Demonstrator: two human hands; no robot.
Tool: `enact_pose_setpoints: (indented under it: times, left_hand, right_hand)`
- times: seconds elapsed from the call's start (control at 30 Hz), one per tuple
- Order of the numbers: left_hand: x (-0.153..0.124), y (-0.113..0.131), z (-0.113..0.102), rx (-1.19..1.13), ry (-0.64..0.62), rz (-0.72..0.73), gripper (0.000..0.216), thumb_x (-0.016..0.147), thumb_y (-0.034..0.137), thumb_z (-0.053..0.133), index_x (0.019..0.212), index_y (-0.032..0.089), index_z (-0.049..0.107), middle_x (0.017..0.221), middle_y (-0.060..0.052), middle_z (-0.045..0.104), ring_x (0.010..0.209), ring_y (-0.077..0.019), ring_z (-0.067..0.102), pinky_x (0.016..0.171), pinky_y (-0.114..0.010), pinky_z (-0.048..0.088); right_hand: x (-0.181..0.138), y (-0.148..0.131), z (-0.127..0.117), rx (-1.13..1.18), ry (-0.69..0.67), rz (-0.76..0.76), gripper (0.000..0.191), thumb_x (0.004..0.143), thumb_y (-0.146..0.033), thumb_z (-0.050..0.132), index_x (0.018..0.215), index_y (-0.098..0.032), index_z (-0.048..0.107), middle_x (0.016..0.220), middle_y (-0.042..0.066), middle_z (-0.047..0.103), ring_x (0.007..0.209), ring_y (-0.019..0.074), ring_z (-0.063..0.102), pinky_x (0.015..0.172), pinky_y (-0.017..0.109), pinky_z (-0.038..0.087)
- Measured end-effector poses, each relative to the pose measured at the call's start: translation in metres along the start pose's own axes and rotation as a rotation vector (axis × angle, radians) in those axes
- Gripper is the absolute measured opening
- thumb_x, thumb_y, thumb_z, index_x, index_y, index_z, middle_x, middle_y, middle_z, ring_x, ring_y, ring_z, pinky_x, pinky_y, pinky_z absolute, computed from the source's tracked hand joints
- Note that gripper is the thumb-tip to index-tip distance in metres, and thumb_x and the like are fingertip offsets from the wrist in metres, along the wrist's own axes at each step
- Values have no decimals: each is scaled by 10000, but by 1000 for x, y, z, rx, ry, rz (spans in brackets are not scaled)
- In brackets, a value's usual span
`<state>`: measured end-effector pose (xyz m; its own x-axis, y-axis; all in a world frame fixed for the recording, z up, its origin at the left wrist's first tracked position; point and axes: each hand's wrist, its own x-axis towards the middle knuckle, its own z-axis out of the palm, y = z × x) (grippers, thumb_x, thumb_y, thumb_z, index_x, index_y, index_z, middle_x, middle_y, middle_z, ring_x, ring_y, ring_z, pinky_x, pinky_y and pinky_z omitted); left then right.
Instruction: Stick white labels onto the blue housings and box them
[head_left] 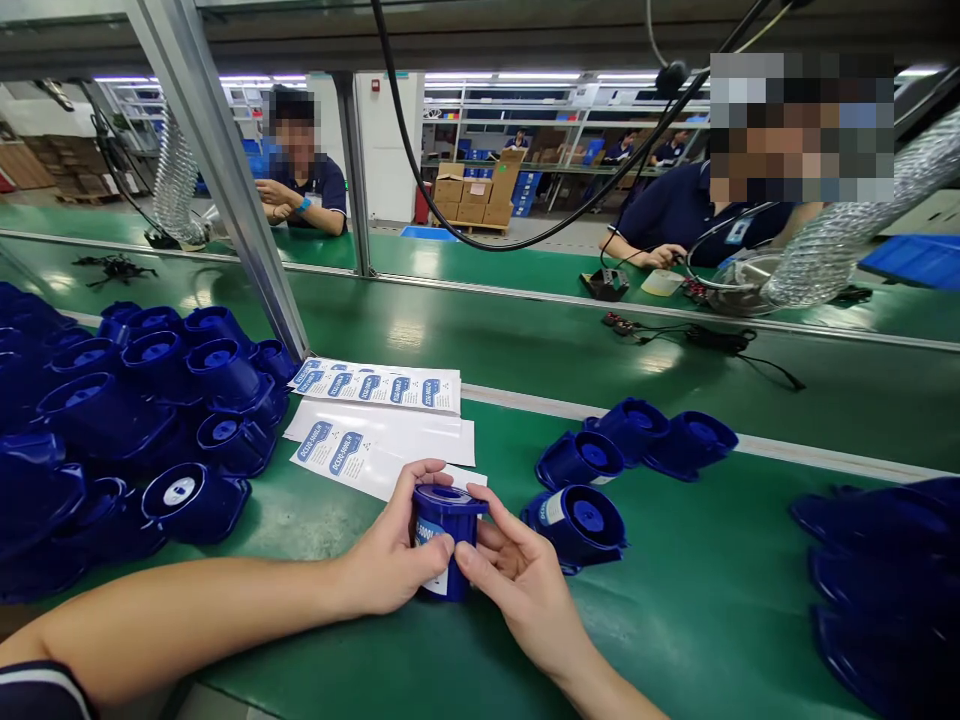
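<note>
Central housing (468, 525) is showing deep glossy blue; label (429, 535) on it is pairing white with blue panel. Label sheets (375, 388) are repeating blue panels, white lettering, across white ground. Piled housings (154, 362) are matching that deep blue, one bearing white disc (179, 491). Worktop (690, 620) is gleaming green. Near sleeve (34, 697) is combining navy, white stripe.

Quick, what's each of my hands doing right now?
Left hand: closed, holding a blue housing.
Right hand: closed on that housing's other side.
</note>
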<state>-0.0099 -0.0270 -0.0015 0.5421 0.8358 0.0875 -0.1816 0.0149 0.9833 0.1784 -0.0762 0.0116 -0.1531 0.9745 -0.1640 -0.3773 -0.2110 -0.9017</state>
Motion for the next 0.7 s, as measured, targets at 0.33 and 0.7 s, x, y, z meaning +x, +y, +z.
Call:
enact_pose_setpoints:
  times: [0.33, 0.7]
  left_hand:
    - [-3, 6, -3, 234, -90, 44, 1293, 614, 147, 915, 1594, 380, 104, 1600, -166, 318, 1372, -402, 552, 1093, -556, 511]
    - [5, 1, 3, 432, 144, 404, 832, 734, 94, 843, 1437, 317, 459, 1397, -103, 531, 1314, -329, 586, 1125, -490, 516]
  right_hand:
    - [3, -5, -11, 48, -72, 26, 789, 867, -426, 903, 1542, -274, 525, 1278, 134, 789, 1199, 334, 752, 1104, 539, 531]
    - [3, 7, -5, -28, 18, -26, 913, 884, -545, 850, 1637, -300, 396, 1444, 164, 718, 1358, 355, 667, 1178, 566, 471]
